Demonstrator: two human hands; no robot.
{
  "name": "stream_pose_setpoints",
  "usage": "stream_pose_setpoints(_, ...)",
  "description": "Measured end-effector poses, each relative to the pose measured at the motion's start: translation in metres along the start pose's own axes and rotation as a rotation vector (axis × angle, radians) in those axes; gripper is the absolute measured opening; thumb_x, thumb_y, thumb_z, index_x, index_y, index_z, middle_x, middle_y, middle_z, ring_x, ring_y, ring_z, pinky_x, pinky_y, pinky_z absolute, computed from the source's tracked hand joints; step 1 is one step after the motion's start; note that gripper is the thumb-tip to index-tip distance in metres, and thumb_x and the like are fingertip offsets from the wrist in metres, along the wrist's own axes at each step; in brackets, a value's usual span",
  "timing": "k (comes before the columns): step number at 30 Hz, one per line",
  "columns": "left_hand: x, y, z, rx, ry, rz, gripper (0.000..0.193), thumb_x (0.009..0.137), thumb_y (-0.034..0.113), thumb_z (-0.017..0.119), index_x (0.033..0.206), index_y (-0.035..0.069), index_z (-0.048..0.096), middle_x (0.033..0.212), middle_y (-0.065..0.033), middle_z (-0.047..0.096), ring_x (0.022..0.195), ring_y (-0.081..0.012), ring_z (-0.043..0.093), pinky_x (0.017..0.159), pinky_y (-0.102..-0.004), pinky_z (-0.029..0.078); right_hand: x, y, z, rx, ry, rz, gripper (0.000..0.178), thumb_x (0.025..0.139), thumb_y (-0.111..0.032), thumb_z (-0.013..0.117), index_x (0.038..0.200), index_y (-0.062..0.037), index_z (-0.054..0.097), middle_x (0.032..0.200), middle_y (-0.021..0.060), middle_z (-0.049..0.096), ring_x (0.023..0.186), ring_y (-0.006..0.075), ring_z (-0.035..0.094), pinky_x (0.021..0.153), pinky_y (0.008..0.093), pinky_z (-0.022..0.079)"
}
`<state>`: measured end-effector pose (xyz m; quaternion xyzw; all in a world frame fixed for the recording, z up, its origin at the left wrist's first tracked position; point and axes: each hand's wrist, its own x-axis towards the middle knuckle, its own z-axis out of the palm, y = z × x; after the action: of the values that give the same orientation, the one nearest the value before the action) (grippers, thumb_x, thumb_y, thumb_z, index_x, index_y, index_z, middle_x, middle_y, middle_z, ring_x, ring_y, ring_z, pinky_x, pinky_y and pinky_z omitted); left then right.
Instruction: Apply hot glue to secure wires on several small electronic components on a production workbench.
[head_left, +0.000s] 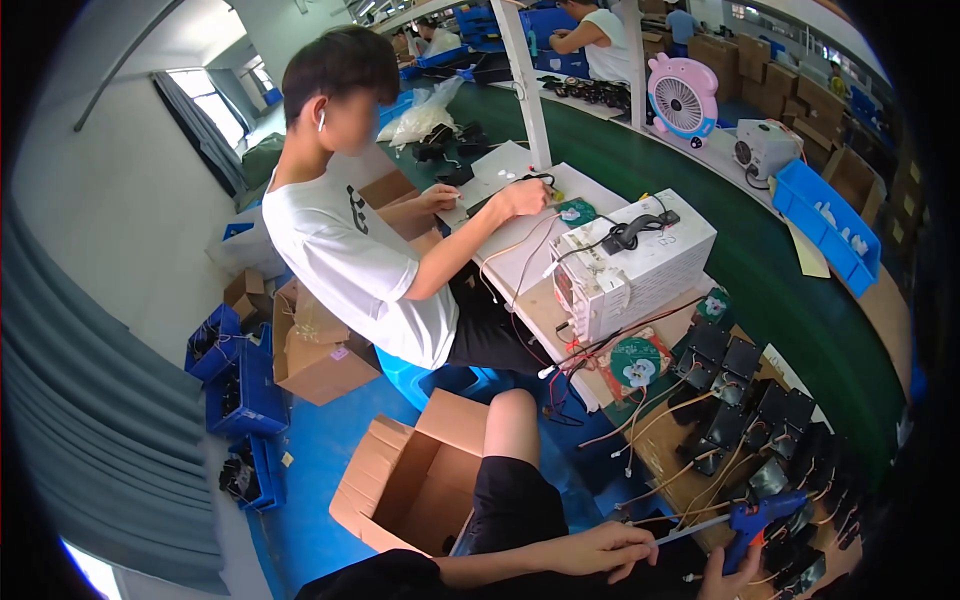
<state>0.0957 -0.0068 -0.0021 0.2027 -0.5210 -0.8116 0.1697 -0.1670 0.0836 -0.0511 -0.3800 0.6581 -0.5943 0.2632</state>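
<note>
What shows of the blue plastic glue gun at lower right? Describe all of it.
The blue, plastic-looking glue gun has an orange trigger and a downward handle held by the right hand. Its nozzle end points right, near black square wired parts. A pale, thin glue stick protrudes from its rear toward the left hand; contact there is unclear.

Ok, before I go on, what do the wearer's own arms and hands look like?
The left hand and the partly visible right hand wear no gloves. The left forearm is bare below a plain black sleeve, with no watch visible. The right forearm is out of frame.
</note>
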Motion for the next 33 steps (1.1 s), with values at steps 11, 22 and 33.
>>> stream_pose_setpoints(11,0.015,-0.01,0.024,-0.141,-0.121,0.066,0.026,0.105,0.02,0.047,0.105,0.002,0.066,0.066,-0.0016,0.058,0.052,-0.0086,0.046,0.051,-0.0224,0.038,0.006,-0.016,0.016,-0.098,0.003,-0.15,0.054,0.085,-0.019,0.075,0.127,0.009,0.056,0.111,0.023,0.066,0.09,0.028,0.063,0.085,0.0335,0.051)
stream_pose_setpoints(22,0.037,-0.03,0.097,-0.212,-0.103,0.153,0.026,0.105,0.019,0.045,0.099,0.003,0.065,0.07,-0.0027,0.059,0.057,-0.0111,0.047,0.055,-0.0254,0.041,0.015,-0.069,0.037,-0.039,-0.068,0.289,0.036,0.095,-0.022,0.062,0.118,0.0063,0.059,0.088,0.0153,0.068,0.065,0.0233,0.059,0.063,0.0299,0.048)
stream_pose_setpoints(33,0.017,-0.01,0.11,-0.117,-0.147,0.213,0.032,0.106,0.024,0.044,0.091,0.001,0.06,0.069,-0.0008,0.058,0.062,-0.0123,0.046,0.058,-0.0286,0.041,0.004,-0.04,0.028,-0.513,-0.02,-0.033,0.02,0.087,-0.009,0.068,0.096,0.0078,0.063,0.079,0.0176,0.066,0.065,0.026,0.059,0.066,0.0337,0.051)
